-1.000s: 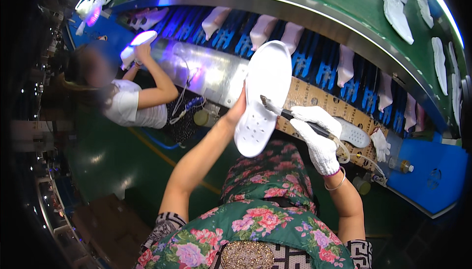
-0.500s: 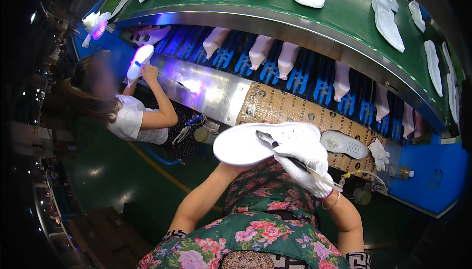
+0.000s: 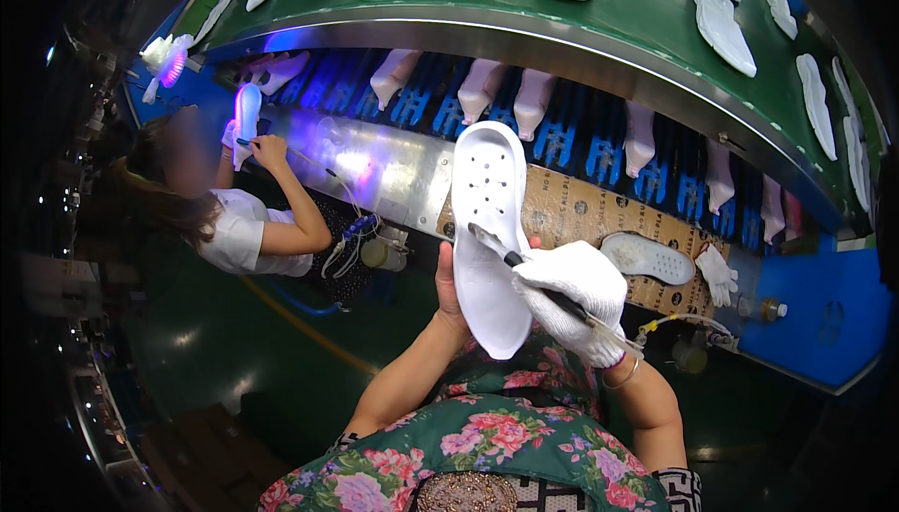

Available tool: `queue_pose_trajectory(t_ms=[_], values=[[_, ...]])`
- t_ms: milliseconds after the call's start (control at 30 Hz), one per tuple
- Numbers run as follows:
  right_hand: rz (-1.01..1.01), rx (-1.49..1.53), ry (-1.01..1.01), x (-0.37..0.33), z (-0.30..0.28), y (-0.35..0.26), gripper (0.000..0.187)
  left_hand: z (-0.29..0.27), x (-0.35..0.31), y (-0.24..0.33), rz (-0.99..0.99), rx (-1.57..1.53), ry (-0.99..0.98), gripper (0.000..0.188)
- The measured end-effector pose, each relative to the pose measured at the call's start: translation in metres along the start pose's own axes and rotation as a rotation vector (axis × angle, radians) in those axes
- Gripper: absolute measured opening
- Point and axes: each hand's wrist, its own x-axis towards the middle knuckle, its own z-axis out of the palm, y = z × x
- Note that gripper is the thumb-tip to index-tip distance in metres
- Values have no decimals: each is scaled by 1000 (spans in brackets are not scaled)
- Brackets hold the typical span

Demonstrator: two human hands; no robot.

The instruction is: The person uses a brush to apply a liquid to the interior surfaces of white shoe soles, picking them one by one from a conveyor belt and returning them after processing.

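White perforated shoe sole [image 3: 492, 301] upright in the bare left hand [image 3: 451, 301], with a slim black-handled brush [image 3: 511, 257] against its face.
The left hand is closed around the sole from behind, its thumb along the left edge and a fingertip showing at the right edge; the perforated end points away from the body, the plain end toward the floral apron [image 3: 487, 434]. The right hand [image 3: 576, 297], in a white knitted glove, is pinched narrow on the brush and sits over the sole's right edge; whether the glove touches the sole, I cannot tell. The bristles lie just below the holes. Well right of the left hand, a greyish perforated sole [image 3: 648, 259] rests on printed brown sheeting [image 3: 562, 201], beside an unworn white glove [image 3: 716, 275].
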Motion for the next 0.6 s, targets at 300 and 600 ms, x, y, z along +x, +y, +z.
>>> queue_pose_trajectory(t_ms=[300,600], values=[[-83,-100,179,26,-5,-9,24,11,6,-18,44,143,129,107],[-172,-276,207,26,0,-6,34,-2,4,-39,-67,39,86,99]])
